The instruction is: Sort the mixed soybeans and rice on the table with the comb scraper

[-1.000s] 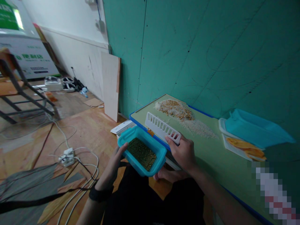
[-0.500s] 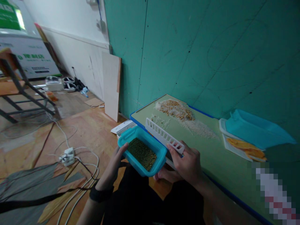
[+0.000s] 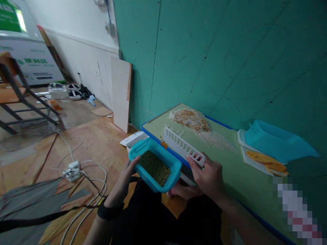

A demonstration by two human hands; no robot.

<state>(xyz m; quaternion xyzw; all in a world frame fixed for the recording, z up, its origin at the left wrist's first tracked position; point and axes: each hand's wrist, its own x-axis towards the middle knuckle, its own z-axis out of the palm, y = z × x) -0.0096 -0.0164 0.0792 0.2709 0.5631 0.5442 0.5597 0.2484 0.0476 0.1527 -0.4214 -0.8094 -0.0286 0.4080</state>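
My left hand [image 3: 130, 173] grips the left rim of a blue plastic tub [image 3: 176, 170], thumb over the edge. Inside the tub lie small dark green beans [image 3: 150, 163], with yellowish ones toward the near right corner. My right hand [image 3: 208, 175] pinches the right end of a white slotted plastic strip [image 3: 178, 143]. The strip is tilted over the blue edge of a pale green tabletop [image 3: 217, 163], just beyond the tub. Behind it lies a heap of yellow beans [image 3: 190, 119] mixed with white grains [image 3: 217, 140]. A few scattered grains sit by the strip's left end.
At the table's right, a blue scoop-like container [image 3: 278, 139] rests near a white tray [image 3: 251, 162] with a yellow cloth-like item [image 3: 265, 161]. A green wall [image 3: 204, 51] stands behind. On the floor at left are a power strip [image 3: 73, 170], cables and a chair [image 3: 22, 92].
My right hand has moved the white strip slightly to the right, away from the tub and over the table edge. The left hand and tub stay almost where they were.
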